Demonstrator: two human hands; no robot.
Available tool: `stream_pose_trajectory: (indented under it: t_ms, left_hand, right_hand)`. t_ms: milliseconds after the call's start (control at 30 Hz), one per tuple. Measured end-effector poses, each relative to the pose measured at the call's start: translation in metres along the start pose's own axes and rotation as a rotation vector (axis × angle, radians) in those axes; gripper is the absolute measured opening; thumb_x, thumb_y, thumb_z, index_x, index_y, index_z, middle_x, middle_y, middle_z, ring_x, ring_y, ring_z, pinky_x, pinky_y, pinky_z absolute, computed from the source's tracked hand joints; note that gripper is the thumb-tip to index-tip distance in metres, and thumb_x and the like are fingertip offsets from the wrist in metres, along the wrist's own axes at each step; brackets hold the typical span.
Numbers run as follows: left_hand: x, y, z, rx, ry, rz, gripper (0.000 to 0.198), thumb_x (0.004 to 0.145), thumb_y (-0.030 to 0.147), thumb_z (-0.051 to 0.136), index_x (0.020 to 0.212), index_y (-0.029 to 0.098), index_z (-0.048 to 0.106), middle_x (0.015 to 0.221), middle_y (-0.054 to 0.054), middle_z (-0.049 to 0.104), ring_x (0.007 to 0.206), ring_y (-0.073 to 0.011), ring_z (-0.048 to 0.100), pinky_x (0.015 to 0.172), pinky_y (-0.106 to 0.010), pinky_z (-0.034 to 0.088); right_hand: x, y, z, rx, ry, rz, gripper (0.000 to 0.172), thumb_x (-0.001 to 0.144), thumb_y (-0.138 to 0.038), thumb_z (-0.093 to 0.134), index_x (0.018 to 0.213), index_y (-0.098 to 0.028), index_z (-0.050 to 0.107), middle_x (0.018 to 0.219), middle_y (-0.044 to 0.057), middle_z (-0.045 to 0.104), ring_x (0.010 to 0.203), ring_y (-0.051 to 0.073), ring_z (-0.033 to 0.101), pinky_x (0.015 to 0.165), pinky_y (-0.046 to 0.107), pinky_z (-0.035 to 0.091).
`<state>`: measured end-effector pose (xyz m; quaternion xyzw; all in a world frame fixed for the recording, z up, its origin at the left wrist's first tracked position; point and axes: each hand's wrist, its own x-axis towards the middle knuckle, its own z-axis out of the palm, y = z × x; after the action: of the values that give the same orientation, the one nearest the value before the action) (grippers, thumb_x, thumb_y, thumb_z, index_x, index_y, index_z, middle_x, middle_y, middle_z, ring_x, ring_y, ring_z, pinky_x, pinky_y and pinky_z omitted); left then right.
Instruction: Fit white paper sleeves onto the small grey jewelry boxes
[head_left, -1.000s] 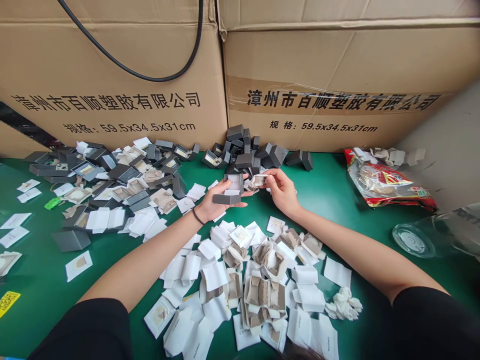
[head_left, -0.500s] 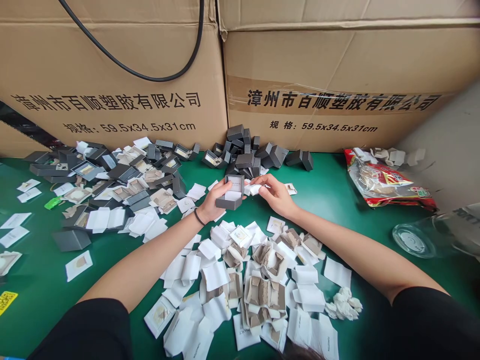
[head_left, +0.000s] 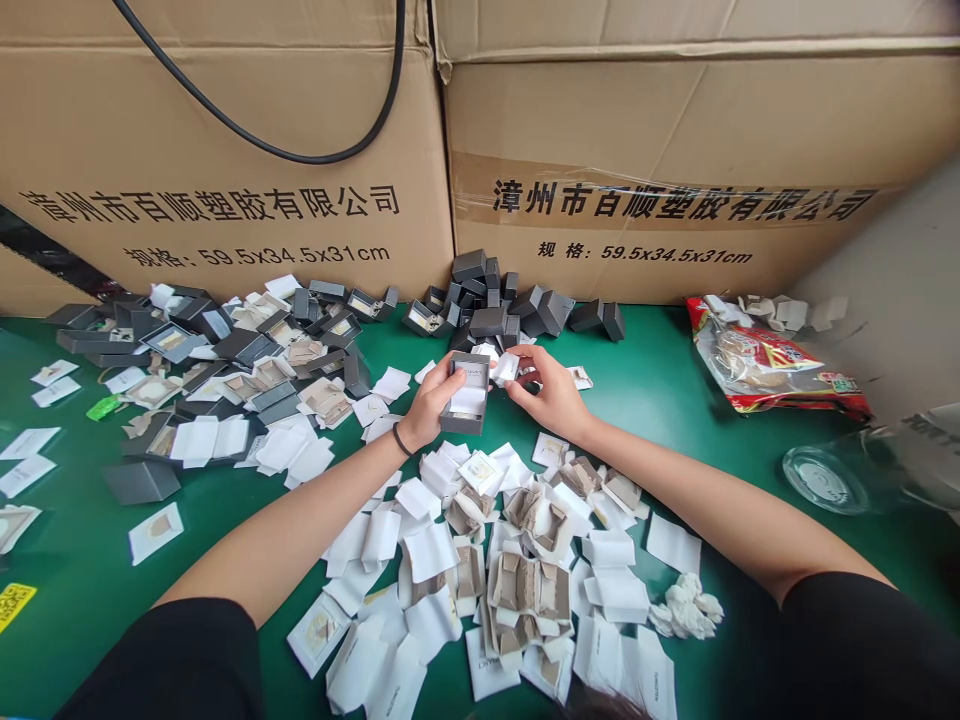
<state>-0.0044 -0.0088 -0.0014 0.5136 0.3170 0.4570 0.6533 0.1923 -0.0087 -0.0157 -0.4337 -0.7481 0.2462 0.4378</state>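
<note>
The left hand (head_left: pixel 427 408) is gripping a small dark grey gift box (head_left: pixel 468 400) around the middle of the frame, thumb pressing over its left edge, with the box's white inside facing up. The right hand (head_left: pixel 553 396) is pinching a little white card piece (head_left: pixel 506 370) just beside the box, and I can't tell if it's folded or crumpled. More grey boxes (head_left: pixel 491 322) are sitting heaped at upper center, and a messy mix of boxes and inserts (head_left: pixel 259 375) is sprawling across the left side. A big pile of white card inserts (head_left: pixel 531 585) is lying at lower center, between the forearms. Over on the right, a red food bag (head_left: pixel 772 358) is resting on the green table (head_left: pixel 649 370) near a clear cup (head_left: pixel 825 482). Two cardboard cartons (head_left: pixel 217 120) are filling the background.
</note>
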Motion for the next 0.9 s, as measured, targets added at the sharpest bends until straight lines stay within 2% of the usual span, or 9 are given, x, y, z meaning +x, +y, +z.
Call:
stream_pose_trajectory:
  t_ms: [233,400,500,700,800,900]
  left_hand:
    - [-0.0008,0.0003,0.0006,0.007,-0.031,-0.014,0.037,0.080,0.040,0.058,0.109,0.017,0.056,0.105,-0.009,0.065,0.091,-0.0220,0.064,0.074,-0.032,0.049]
    - [-0.0022,0.0013,0.0016,0.045,-0.043,-0.001,0.038,0.082,0.040,0.055,0.111,0.016,0.058,0.096,-0.008,0.066,0.066,-0.0136,0.058,0.060,-0.025,0.044]
    - [-0.0021,0.0011,0.0000,0.060,-0.016,0.003,0.039,0.082,0.040,0.055,0.113,0.016,0.059,0.096,-0.007,0.066,0.060,-0.0112,0.054,0.057,-0.025,0.041]
    - [-0.0003,0.0000,-0.0024,0.020,-0.029,-0.024,0.039,0.082,0.041,0.054,0.114,0.018,0.057,0.104,-0.009,0.065,0.080,-0.0191,0.063,0.062,-0.028,0.045]
    - [-0.0001,0.0005,-0.0014,0.004,-0.033,-0.015,0.038,0.083,0.041,0.054,0.112,0.017,0.056,0.106,-0.011,0.066,0.089,-0.0223,0.064,0.064,-0.028,0.047]
    - [-0.0004,0.0010,0.0000,-0.030,-0.023,-0.009,0.037,0.082,0.040,0.055,0.111,0.016,0.055,0.110,-0.012,0.065,0.095,-0.0250,0.064,0.069,-0.031,0.050]
  right_hand:
    - [0.0006,0.0006,-0.0013,-0.081,-0.004,-0.026,0.030,0.079,-0.028,0.056,0.108,-0.021,0.052,0.099,0.007,0.063,0.078,0.018,0.060,0.071,0.033,0.053]
    - [-0.0001,0.0042,-0.0001,-0.116,0.009,-0.047,0.033,0.079,-0.026,0.053,0.112,-0.021,0.053,0.102,0.007,0.064,0.078,0.018,0.059,0.071,0.034,0.052]
    - [-0.0004,0.0033,-0.0003,-0.124,0.017,-0.051,0.033,0.081,-0.026,0.050,0.114,-0.022,0.052,0.105,0.008,0.062,0.078,0.018,0.059,0.071,0.035,0.051]
    - [0.0003,-0.0004,-0.0012,-0.128,0.004,-0.096,0.028,0.084,-0.027,0.047,0.112,-0.023,0.051,0.117,0.009,0.058,0.086,0.020,0.059,0.073,0.035,0.051]
    - [0.0005,0.0019,-0.0008,-0.135,-0.036,-0.098,0.029,0.083,-0.027,0.051,0.112,-0.023,0.050,0.115,0.009,0.058,0.083,0.019,0.058,0.073,0.035,0.051]
    - [0.0006,0.0060,-0.0006,-0.184,-0.031,-0.106,0.031,0.081,-0.024,0.053,0.112,-0.024,0.050,0.113,0.008,0.060,0.092,0.023,0.055,0.077,0.038,0.049]
